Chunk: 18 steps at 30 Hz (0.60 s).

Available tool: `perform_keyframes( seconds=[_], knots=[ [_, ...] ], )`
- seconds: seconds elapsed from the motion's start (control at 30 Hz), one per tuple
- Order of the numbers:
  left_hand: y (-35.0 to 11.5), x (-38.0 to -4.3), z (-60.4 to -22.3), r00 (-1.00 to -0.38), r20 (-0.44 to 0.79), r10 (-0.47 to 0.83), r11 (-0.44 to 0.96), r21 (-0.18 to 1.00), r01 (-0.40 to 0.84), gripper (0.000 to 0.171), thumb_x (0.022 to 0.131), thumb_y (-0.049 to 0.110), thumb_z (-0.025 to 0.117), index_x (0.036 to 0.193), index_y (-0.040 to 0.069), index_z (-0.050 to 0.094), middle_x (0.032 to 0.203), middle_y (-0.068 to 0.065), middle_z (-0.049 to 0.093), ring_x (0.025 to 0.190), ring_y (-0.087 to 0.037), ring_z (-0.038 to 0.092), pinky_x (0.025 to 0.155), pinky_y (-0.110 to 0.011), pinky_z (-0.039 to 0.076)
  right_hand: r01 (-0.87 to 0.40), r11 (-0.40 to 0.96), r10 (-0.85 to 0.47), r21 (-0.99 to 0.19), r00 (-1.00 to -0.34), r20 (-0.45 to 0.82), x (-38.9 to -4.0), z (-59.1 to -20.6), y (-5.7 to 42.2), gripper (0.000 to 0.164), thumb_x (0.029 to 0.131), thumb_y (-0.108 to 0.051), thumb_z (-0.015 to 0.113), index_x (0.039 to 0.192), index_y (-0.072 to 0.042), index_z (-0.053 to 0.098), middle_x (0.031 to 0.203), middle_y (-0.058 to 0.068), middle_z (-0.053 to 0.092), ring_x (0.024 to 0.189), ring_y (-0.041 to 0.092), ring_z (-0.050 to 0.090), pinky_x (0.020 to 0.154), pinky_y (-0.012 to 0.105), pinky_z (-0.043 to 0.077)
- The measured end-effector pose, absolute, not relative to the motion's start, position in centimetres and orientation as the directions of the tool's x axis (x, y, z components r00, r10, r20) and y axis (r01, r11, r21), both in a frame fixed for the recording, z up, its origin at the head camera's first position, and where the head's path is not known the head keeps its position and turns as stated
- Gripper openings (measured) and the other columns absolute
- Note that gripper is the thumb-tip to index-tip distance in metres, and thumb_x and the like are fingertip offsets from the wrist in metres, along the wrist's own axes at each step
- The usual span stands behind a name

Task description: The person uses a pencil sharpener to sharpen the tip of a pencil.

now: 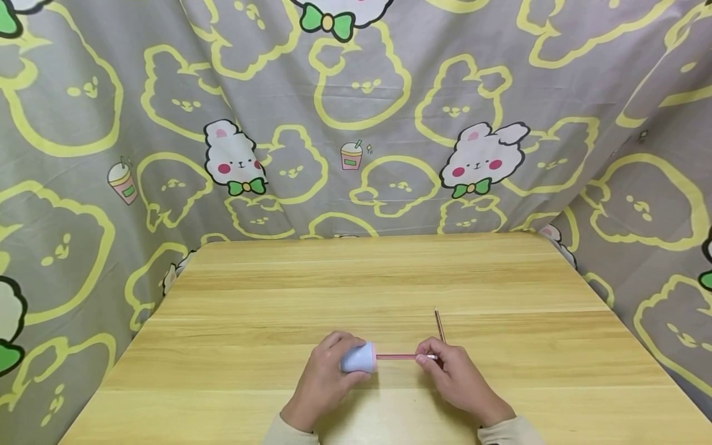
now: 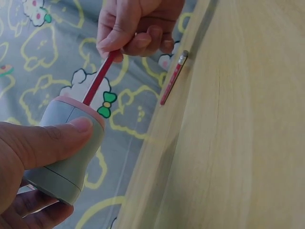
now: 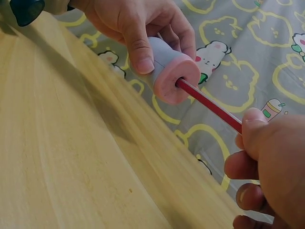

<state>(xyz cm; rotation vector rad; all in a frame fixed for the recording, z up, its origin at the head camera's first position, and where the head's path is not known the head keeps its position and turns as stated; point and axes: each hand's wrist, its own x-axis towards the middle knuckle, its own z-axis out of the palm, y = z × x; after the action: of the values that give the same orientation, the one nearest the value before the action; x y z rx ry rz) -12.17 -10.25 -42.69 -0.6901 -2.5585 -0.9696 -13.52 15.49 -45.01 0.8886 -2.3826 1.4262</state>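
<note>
My left hand (image 1: 322, 380) grips a pale blue pencil sharpener (image 1: 356, 358), thumb along one side and fingers round the other. Its pink end face (image 3: 167, 88) has a round hole and points toward my right hand (image 1: 458, 377). Between the right thumb and fingertips I pinch a red pencil (image 3: 214, 107) near its end. The pencil's other end sits inside the hole, so its tip is hidden. Both are held roughly level over the wooden table in the head view. A second pencil (image 2: 174, 78), red with a metal band and eraser, lies on the table just beyond my right hand.
The light wooden table (image 1: 250, 296) reaches back to a grey curtain (image 1: 295, 93) printed with yellow outlines and white rabbits. More of this cloth hangs along the left and right sides.
</note>
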Motion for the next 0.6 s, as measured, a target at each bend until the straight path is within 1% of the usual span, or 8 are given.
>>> perform_keyframes(
  seconds=[0.23,0.3,0.47,0.6],
  knots=[
    [-10.19,-12.10,-42.76,-0.837,0.445,0.318,0.657,0.533,0.533,0.047,0.066,0.013,0.089,0.107,0.005,0.068,0.106,-0.006,0.063,0.092,-0.026,0.064,0.073,-0.031,0.056,-0.582,0.390,-0.381,-0.714,-0.808,0.451,-13.60,-44.95,15.45,0.017,0.097,-0.006,0.057,0.082,-0.010,0.062,0.063,-0.019,0.040,0.054,-0.006,0.034,0.042,0.017,0.033],
    [-10.19,-12.10,-42.80,-0.835,0.449,0.318,0.656,0.531,0.536,0.047,0.066,0.013,0.089,0.107,0.005,0.068,0.106,-0.006,0.063,0.092,-0.025,0.064,0.073,-0.031,0.056,-0.573,0.402,-0.378,-0.714,-0.814,0.440,-13.58,-44.85,15.43,0.018,0.097,-0.008,0.057,0.080,-0.011,0.063,0.062,-0.019,0.040,0.053,-0.006,0.034,0.042,0.017,0.033],
    [-10.23,-12.12,-42.88,-0.827,0.462,0.320,0.654,0.524,0.546,0.047,0.065,0.014,0.089,0.107,0.006,0.068,0.105,-0.007,0.063,0.092,-0.025,0.064,0.073,-0.030,0.056,-0.557,0.417,-0.376,-0.719,-0.825,0.421,-13.53,-44.82,15.56,0.017,0.096,-0.011,0.060,0.081,-0.010,0.068,0.061,-0.018,0.043,0.053,-0.005,0.036,0.041,0.018,0.035],
    [-10.25,-12.17,-42.96,-0.821,0.470,0.325,0.653,0.517,0.554,0.048,0.065,0.015,0.090,0.107,0.006,0.068,0.105,-0.007,0.063,0.091,-0.025,0.064,0.073,-0.030,0.056,-0.549,0.431,-0.381,-0.717,-0.830,0.407,-13.59,-44.90,15.68,0.017,0.097,-0.012,0.059,0.082,-0.009,0.069,0.060,-0.018,0.042,0.052,-0.005,0.034,0.041,0.018,0.035]
  ],
)
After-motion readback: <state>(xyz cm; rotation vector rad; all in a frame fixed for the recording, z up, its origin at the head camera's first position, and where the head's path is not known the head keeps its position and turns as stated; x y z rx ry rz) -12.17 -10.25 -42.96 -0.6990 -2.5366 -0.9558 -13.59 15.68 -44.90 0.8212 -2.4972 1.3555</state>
